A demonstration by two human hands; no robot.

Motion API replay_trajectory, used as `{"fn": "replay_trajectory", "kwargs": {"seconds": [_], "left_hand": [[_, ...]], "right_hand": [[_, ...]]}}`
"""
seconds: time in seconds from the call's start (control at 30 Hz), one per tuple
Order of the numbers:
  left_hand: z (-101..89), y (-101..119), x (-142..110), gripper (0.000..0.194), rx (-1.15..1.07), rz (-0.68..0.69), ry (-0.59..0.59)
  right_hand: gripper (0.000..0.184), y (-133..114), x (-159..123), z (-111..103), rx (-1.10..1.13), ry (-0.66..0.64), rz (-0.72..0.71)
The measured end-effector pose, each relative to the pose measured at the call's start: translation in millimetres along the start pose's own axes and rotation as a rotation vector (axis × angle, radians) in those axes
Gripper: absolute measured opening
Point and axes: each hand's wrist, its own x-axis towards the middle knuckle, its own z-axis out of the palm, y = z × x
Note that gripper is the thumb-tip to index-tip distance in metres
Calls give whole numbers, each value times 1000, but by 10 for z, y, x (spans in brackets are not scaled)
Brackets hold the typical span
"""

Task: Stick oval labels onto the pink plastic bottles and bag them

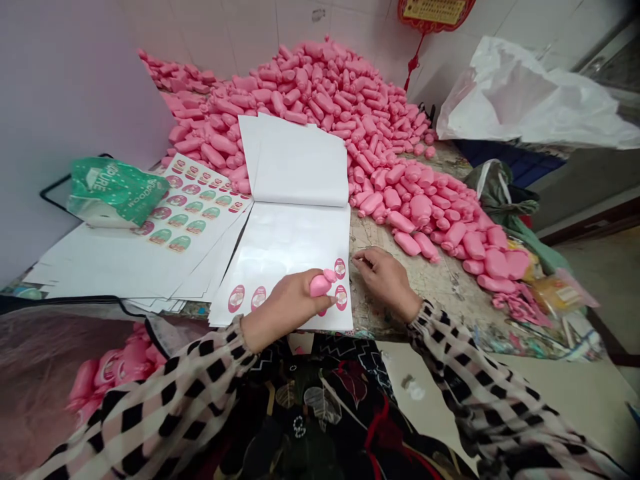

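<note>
My left hand point(287, 303) is closed around a small pink bottle point(321, 283), held over the near edge of a white sticker sheet point(285, 257). A few oval pink stickers point(237, 298) remain along that sheet's near edge. My right hand point(384, 277) rests on the table at the sheet's right edge, fingers curled with the fingertips pinched near a sticker point(340, 268); whether it holds anything I cannot make out.
A big heap of pink bottles point(345, 113) covers the far and right part of the table. Folded-back backing sheets point(297, 160) and a full sticker sheet point(193, 203) lie left. A green packet point(115, 190), white plastic bag point(525, 100), and a bag of labelled bottles point(115, 367) surround them.
</note>
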Motion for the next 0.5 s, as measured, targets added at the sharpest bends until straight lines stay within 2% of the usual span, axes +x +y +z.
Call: {"fn": "replay_trajectory", "kwargs": {"seconds": [0.1, 0.2, 0.37, 0.5], "left_hand": [[35, -1, 111, 14, 331, 107, 88], [106, -20, 215, 24, 525, 153, 101], [196, -58, 315, 30, 673, 94, 78], [205, -56, 316, 32, 727, 97, 82]], "right_hand": [[16, -4, 7, 67, -105, 17, -39], [17, -28, 14, 68, -165, 15, -62], [18, -7, 56, 55, -219, -26, -110], [18, 37, 92, 35, -218, -65, -151]]}}
